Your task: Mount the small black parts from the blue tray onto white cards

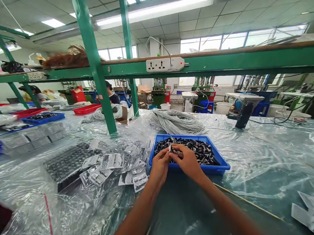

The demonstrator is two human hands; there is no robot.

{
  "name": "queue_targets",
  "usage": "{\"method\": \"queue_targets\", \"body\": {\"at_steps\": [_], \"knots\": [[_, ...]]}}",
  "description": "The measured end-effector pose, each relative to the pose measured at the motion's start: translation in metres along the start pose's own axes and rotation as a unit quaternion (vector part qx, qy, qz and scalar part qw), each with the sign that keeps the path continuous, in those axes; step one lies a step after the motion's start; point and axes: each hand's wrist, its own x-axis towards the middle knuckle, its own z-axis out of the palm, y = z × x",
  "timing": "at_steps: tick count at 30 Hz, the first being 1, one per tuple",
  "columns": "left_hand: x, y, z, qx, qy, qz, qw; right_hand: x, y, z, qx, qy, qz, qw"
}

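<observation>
Both my hands meet at the near-left corner of the blue tray (217, 168). Fingers of my left hand (159, 165) and right hand (187, 161) are pinched on one small part (171, 148) just above its rim. The tray is heaped with black-and-silver parts (202, 149), so I judge the bulk is left. Left of the tray, small clear bags (112, 166) are spread on the surface (262, 161), contents unclear
</observation>
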Motion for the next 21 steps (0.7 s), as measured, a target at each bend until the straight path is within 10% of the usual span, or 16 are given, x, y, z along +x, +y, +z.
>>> {"method": "queue_targets", "body": {"at_steps": [10,21], "knots": [[0.009,0.010,-0.007,0.045,0.142,-0.003,0.989,0.015,0.012,-0.036,-0.210,0.040,0.023,0.977],[-0.001,0.011,0.006,0.009,0.031,-0.022,0.999,-0.006,0.005,-0.006,-0.270,-0.014,-0.092,0.958]]}}
